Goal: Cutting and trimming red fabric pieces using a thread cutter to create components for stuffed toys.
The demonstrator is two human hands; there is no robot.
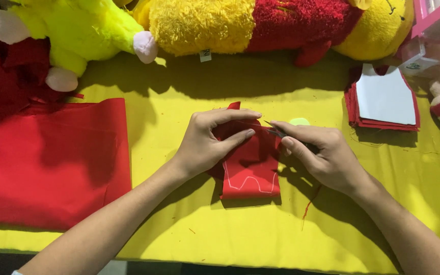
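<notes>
A small piece of red fabric (250, 175) with a white chalk outline lies on the yellow cloth-covered table (260, 224). My left hand (207, 142) pinches its upper part, thumb and fingers closed on the cloth. My right hand (322, 155) holds small dark scissors (276, 131) whose tips meet the top edge of the red piece. A pale green bit (300, 121) shows just behind my right fingers.
A large folded red cloth (52, 163) covers the left side. A stack of cut red pieces topped by a grey-white template (385, 97) sits at the right. Yellow, green and red plush toys (204, 25) line the back. Pink box (436, 20) at top right.
</notes>
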